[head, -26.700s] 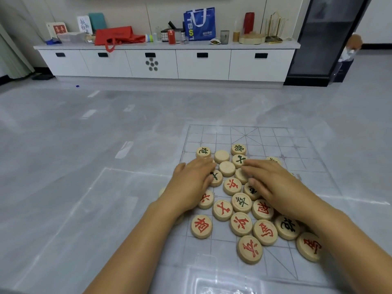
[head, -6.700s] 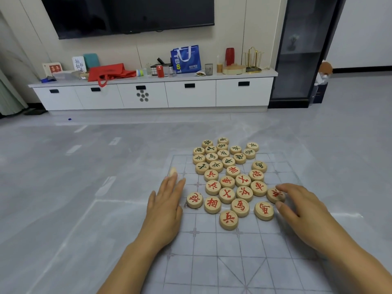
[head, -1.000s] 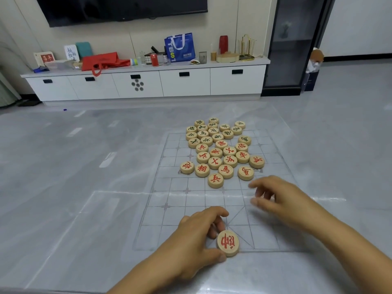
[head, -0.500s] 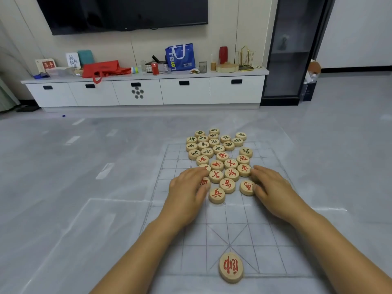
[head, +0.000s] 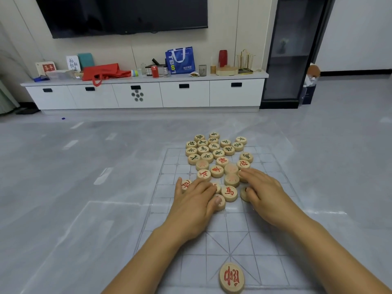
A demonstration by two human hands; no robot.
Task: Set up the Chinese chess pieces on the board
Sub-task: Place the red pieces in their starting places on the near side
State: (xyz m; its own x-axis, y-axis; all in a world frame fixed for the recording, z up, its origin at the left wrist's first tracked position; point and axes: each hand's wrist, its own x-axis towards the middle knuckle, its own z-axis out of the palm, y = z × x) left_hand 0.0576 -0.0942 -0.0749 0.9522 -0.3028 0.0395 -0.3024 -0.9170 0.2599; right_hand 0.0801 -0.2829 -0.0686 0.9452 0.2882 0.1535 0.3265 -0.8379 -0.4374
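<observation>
A clear grid board (head: 212, 240) lies on the grey floor. One red-lettered round wooden piece (head: 231, 277) sits alone on the board's near edge, in the crossed palace lines. A pile of wooden pieces (head: 216, 158) covers the board's far half, red-lettered ones nearer, green-lettered ones (head: 212, 146) farther. My left hand (head: 195, 200) rests flat on the pile's near left red pieces, thumb tip touching one piece (head: 220, 203). My right hand (head: 263, 194) lies on the pile's near right, fingertips over one piece, thumb against another (head: 244, 194).
A long white low cabinet (head: 148, 94) runs along the far wall, carrying a red bag, a blue bag (head: 180, 60) and small items. A dark screen hangs above it. A black glass cabinet (head: 292, 60) stands at the right.
The left hand set the red piece at the near edge a second ago, then both hands reached forward to the pile. Since half a second ago they have settled on its near pieces.
</observation>
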